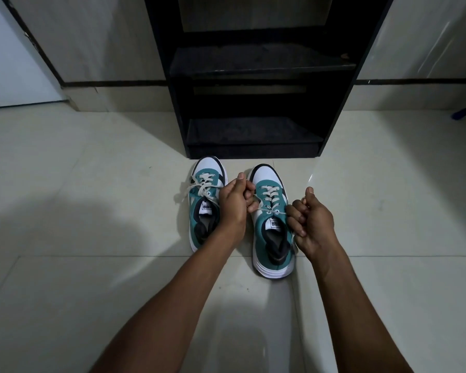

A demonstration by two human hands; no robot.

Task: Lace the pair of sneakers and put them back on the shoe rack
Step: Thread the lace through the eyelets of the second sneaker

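Two teal-and-white sneakers, the left sneaker (206, 204) and the right sneaker (272, 222), sit side by side on the pale tiled floor (92, 184), toes just short of a black shoe rack (253, 103). Only a narrow gap between them, partly filled by the left hand (233, 201). Open floor lies on both sides, and both visible rack shelves are bare.
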